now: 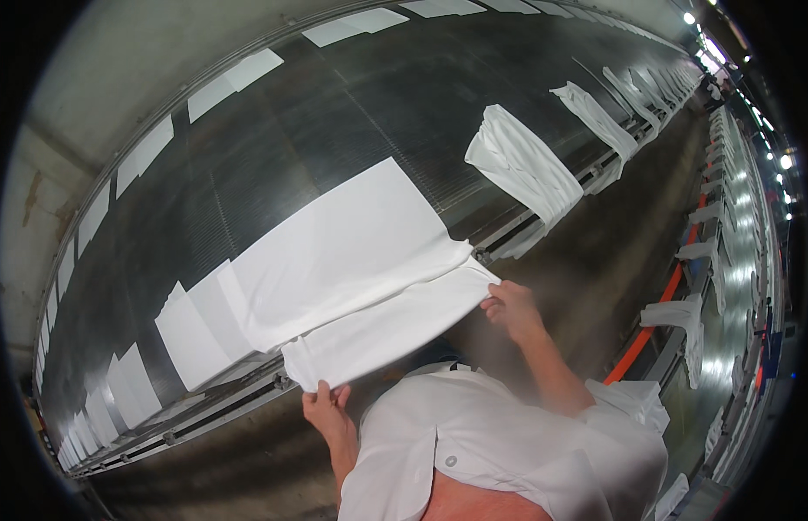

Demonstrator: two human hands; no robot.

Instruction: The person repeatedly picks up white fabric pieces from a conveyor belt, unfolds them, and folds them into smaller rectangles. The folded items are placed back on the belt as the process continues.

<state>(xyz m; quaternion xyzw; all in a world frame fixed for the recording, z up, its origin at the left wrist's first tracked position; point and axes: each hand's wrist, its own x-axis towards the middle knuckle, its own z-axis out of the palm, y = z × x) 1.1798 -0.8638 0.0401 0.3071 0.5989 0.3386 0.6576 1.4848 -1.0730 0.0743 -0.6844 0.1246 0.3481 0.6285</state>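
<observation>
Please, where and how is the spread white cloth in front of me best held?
Probably at both ends of its near edge, from your side, where the left hand and right hand pinch: this part of the white cloth overhangs the dark table, stretched between them.

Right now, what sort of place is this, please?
Probably a fabric workshop, perhaps for printing: a long, dark, flat table has rectangular white sheets spaced along its far edge, crumpled white cloths draped over its near edge, and a smooth white cloth being held.
</observation>
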